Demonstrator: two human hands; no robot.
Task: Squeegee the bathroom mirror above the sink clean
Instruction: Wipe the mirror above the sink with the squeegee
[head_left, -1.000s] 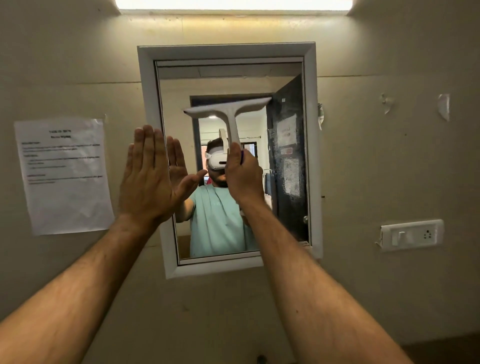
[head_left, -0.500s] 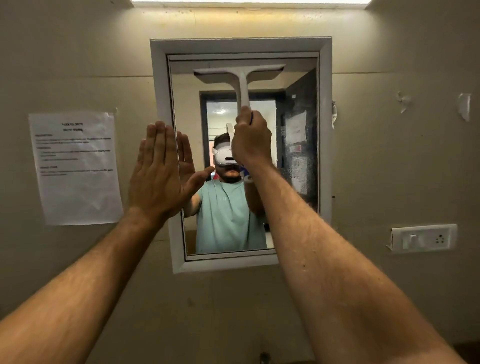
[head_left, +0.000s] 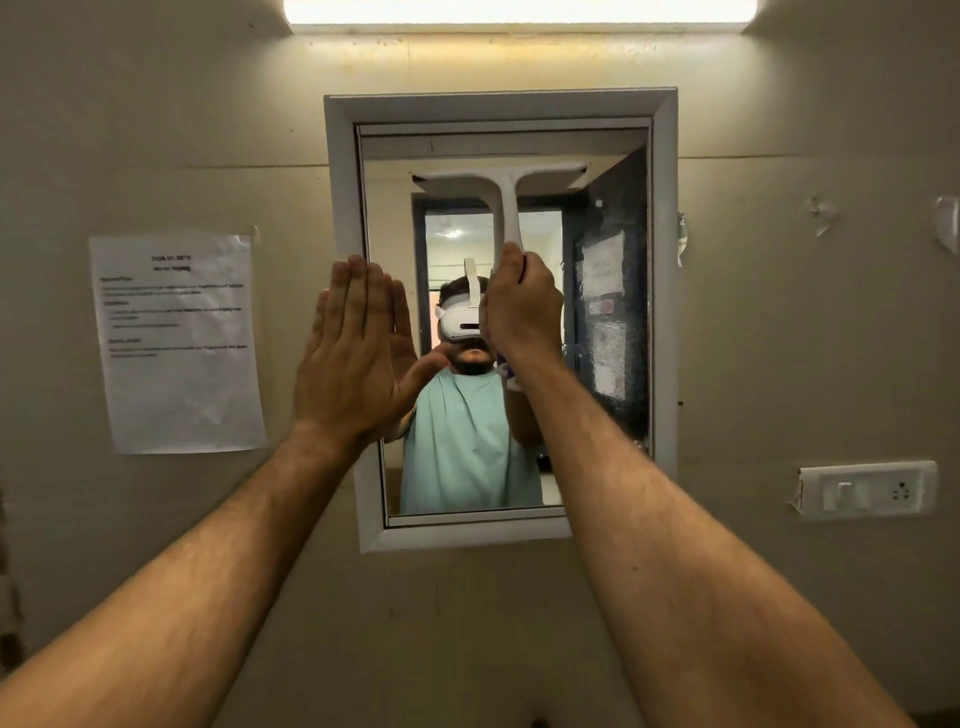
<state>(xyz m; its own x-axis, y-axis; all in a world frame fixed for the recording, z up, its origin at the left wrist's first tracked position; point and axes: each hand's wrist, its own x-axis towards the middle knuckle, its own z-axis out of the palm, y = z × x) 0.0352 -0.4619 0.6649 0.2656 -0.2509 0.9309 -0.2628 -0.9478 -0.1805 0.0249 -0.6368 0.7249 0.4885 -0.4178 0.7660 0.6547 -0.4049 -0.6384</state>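
gripping the white squeegee (head_left: 501, 208) by its handle, the right hand (head_left: 522, 306) has its fingers curled round the stem, the blade lying level across the upper part of the mirror (head_left: 608, 322), just below the top edge of the frame (head_left: 665, 260). the left hand (head_left: 353, 353) is flat, fingers straight and together, over the left edge of the frame and the glass beside it; whether the palm actually presses there cannot be told from behind.

risks, as judged from here: the right side of the glass looks speckled with droplets, and if the blade tilts or the pressure is uneven, a downward pull could leave streaks or skip that strip. the blade is narrower than the glass, so one pass will miss the sides. the left hand on the glass could smear a print where it rests.

writing: a paper notice (head_left: 179, 343) is taped to the wall left of the mirror, with a bold heading and several lines, too blurred to read. papers reflected on the dark door are also illegible. a switch plate (head_left: 865, 491) sits at the right; no brand shows anywhere.
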